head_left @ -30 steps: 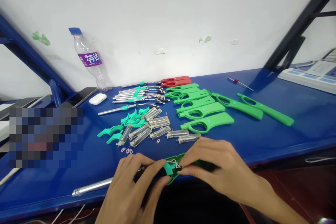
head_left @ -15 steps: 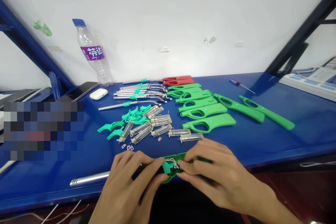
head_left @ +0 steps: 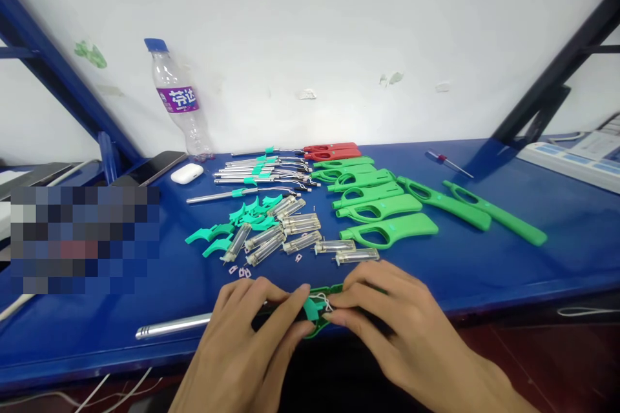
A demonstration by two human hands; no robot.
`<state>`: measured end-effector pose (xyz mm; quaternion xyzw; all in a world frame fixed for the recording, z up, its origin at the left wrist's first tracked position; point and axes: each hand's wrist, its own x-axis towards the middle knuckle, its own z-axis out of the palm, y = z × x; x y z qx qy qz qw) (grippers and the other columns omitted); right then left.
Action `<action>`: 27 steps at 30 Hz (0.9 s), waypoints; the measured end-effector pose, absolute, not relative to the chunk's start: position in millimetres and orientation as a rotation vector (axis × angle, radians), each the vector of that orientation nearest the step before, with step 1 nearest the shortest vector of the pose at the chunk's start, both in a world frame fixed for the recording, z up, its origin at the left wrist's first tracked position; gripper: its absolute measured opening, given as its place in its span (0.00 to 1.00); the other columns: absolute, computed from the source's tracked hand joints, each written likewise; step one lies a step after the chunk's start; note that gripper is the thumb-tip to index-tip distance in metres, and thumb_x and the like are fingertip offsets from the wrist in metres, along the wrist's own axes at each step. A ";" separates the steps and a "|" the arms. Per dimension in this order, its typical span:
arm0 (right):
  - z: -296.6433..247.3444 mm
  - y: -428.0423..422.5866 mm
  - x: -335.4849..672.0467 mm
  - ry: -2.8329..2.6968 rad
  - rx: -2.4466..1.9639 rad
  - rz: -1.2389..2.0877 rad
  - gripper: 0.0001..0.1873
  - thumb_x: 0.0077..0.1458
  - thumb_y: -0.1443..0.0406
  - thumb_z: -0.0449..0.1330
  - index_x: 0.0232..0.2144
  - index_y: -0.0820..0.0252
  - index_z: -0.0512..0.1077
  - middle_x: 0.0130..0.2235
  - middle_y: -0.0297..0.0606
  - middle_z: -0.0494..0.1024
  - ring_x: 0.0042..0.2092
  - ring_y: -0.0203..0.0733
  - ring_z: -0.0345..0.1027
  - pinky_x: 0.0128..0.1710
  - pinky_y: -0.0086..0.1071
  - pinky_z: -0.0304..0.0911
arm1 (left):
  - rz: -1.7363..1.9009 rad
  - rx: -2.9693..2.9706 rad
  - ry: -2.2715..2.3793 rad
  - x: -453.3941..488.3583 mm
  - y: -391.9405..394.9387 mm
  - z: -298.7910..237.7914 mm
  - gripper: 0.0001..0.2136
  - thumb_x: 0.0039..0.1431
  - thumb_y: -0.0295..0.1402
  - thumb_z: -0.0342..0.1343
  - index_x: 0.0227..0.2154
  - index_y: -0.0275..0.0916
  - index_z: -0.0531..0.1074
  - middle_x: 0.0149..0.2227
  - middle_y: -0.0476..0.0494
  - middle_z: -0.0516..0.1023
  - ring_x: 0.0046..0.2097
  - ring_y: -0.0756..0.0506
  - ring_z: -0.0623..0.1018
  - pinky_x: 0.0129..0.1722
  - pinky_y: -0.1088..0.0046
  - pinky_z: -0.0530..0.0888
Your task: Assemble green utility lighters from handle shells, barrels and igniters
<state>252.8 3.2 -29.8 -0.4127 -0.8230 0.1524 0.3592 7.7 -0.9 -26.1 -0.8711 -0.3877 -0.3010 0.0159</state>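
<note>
At the table's near edge, my left hand [head_left: 252, 332] is closed around an open green lighter housing [head_left: 334, 288], its index finger and thumb on either side of a teal trigger [head_left: 312, 310]. A silver lighter tube [head_left: 172, 327] sticks out leftward from under this hand. My right hand [head_left: 392, 316] pinches thin white wires [head_left: 320, 298] inside the housing; its fingertips hide the wire ends and part of the housing. Just beyond my hands lie clear fuel tanks [head_left: 358, 256], loose teal triggers [head_left: 217, 244] and small pale clips [head_left: 242, 272].
Several green housings [head_left: 394, 229] and red ones [head_left: 332, 151] lie behind, beside wired metal tubes [head_left: 242, 174]. A screwdriver [head_left: 450, 163] and a power strip [head_left: 566, 161] are to the right. A bottle [head_left: 179, 100], white earbud case [head_left: 186, 173] and phone [head_left: 150, 168] stand left.
The whole view has shifted slightly, so things appear a little further right. My right fingertips have moved slightly left towards the trigger; my left hand keeps its hold.
</note>
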 end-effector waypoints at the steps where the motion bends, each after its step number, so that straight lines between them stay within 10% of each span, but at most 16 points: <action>1: -29.8 2.8 251.1 -2.081 -1.071 0.409 0.08 0.74 0.66 0.61 0.41 0.55 0.80 0.38 0.32 0.81 0.38 0.39 0.74 0.41 0.34 0.65 | -0.925 -2.708 -1.202 7.9 -1.1 -25.7 0.12 0.79 0.27 0.50 0.59 0.42 0.72 0.43 0.47 0.76 0.43 0.46 0.78 0.45 0.65 0.73; 27: -28.8 3.4 250.3 -2.001 -1.093 0.534 0.04 0.71 0.65 0.67 0.39 0.55 0.78 0.40 0.33 0.78 0.41 0.39 0.75 0.42 0.32 0.69 | -0.831 -2.740 -1.156 4.5 1.1 -27.6 0.12 0.79 0.27 0.48 0.58 0.40 0.72 0.45 0.44 0.77 0.44 0.44 0.79 0.46 0.62 0.75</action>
